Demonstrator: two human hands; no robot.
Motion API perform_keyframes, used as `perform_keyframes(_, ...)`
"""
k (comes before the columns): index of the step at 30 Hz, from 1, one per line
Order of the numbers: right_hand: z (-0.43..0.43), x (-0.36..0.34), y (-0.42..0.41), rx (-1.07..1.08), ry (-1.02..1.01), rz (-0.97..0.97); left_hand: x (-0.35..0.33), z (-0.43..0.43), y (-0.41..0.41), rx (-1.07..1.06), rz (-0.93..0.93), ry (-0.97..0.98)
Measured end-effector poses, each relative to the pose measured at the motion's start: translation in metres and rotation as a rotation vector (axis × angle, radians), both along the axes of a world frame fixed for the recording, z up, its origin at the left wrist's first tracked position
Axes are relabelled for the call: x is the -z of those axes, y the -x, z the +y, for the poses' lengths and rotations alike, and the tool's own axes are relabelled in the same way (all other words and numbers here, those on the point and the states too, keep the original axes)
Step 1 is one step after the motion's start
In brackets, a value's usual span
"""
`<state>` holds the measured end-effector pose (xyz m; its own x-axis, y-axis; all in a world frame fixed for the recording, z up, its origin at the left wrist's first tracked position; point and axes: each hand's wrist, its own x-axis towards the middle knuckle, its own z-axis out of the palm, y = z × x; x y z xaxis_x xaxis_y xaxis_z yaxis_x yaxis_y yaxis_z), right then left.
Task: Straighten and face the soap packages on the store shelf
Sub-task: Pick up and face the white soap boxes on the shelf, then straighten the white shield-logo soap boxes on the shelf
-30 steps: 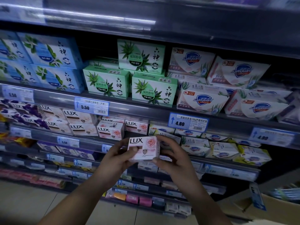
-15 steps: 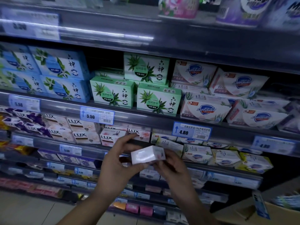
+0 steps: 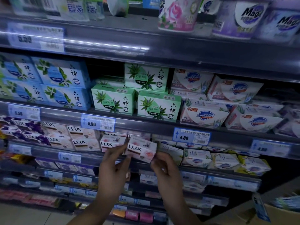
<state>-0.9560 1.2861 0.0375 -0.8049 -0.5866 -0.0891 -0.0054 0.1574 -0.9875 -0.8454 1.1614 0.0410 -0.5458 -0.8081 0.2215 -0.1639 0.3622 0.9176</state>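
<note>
Shelving (image 3: 178, 51) fills your view, dim and partly blurred; the risk sits on the LUX shelf (image 3: 45, 151), where the rows stand close behind a price rail. Safeguard packs (image 3: 196, 158) to the right of your box lie loose and slanted; catch one with a box corner and it could slide toward the edge. The nearest of them, a white pack (image 3: 170, 151), lies just beside your box's right end; a hard push there would likely skew it further. On the other side, the shelved pink box (image 3: 112, 142) is touching or nearly touching yours, I cannot tell which; crowd it and it may turn out of face. The held LUX box (image 3: 141, 150) is at the shelf front, tilted with its right end lower, logo toward you. Your left hand (image 3: 112, 169) pinches its left end and your right hand (image 3: 167, 169) pinches its lower right corner, fingertips only; so light a hold could let it slip as you seat it.
</note>
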Motion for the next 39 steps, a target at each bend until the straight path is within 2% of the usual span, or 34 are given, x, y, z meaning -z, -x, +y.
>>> perform_keyframes(4, -0.012, -0.005, -0.002, -0.089, -0.075, 0.007, 0.012, -0.012, 0.003, 0.041, -0.096, -0.082)
perform_keyframes(10, -0.018, -0.004, 0.000, -0.174, -0.210, -0.106, 0.023, -0.015, 0.004, 0.074, -0.231, -0.167)
perform_keyframes(14, -0.020, 0.000, 0.004, -0.195, -0.288, -0.137, 0.029, -0.014, 0.006, 0.092, -0.254, -0.178)
perform_keyframes(17, -0.011, 0.002, 0.010, -0.168, -0.274, -0.093, 0.031, -0.009, 0.008, 0.059, -0.264, -0.125)
perform_keyframes(18, -0.003, 0.005, 0.011, -0.158, -0.297, -0.017, 0.029, -0.004, 0.008, 0.054, -0.231, -0.072)
perform_keyframes(20, 0.018, 0.014, 0.019, -0.082, -0.319, 0.159, 0.023, 0.008, 0.012, 0.130, -0.172, 0.042)
perform_keyframes(22, 0.036, 0.016, 0.023, 0.025, -0.350, 0.133, 0.019, 0.022, 0.026, 0.271, -0.182, 0.089)
perform_keyframes(25, 0.045, 0.021, 0.029, 0.179, -0.258, 0.075, 0.013, 0.043, 0.059, 0.328, -0.250, 0.122)
perform_keyframes(28, 0.047, 0.011, 0.034, 0.123, -0.273, 0.034, 0.002, 0.056, 0.081, 0.282, -0.292, 0.107)
perform_keyframes(33, 0.058, 0.011, 0.039, 0.075, -0.228, 0.072, -0.006, 0.051, 0.071, 0.211, -0.130, 0.008)
perform_keyframes(36, 0.071, 0.010, 0.034, 0.072, -0.092, 0.110, -0.013, 0.049, 0.068, 0.235, -0.028, -0.010)
perform_keyframes(39, 0.079, 0.007, 0.030, 0.120, 0.030, 0.128, -0.014, 0.044, 0.071, 0.284, -0.016, -0.097)
